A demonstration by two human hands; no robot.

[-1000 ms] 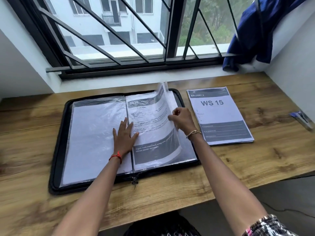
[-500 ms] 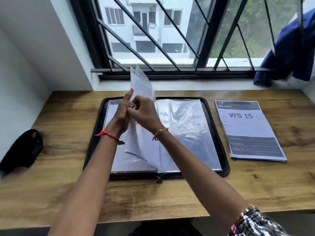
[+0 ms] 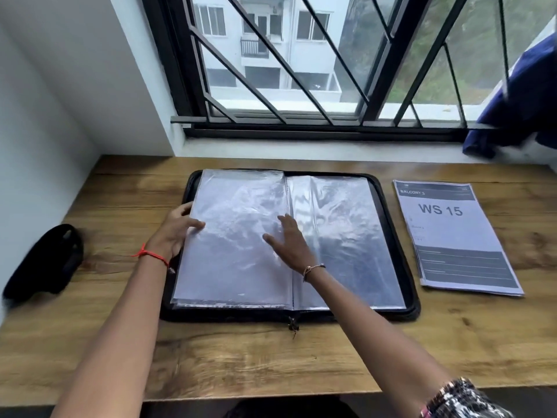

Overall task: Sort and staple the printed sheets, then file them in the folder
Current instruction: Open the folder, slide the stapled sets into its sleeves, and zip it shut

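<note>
You hold the folder (image 3: 226,315) open, left hand (image 3: 176,233) pinching a sleeve (image 3: 238,260) at its 9 o'clock edge, right hand (image 3: 291,241) spread flat; the WS 15 sheets (image 3: 452,236) at 3 o'clock lie unfiled.

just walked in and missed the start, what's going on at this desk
A person has a black zip folder lying open on the wooden desk. The left hand grips the outer edge of the clear sleeves on the left side, and the right hand lies flat on them near the spine. The printed sheets headed WS 15 lie right of the folder, not yet filed.
</note>
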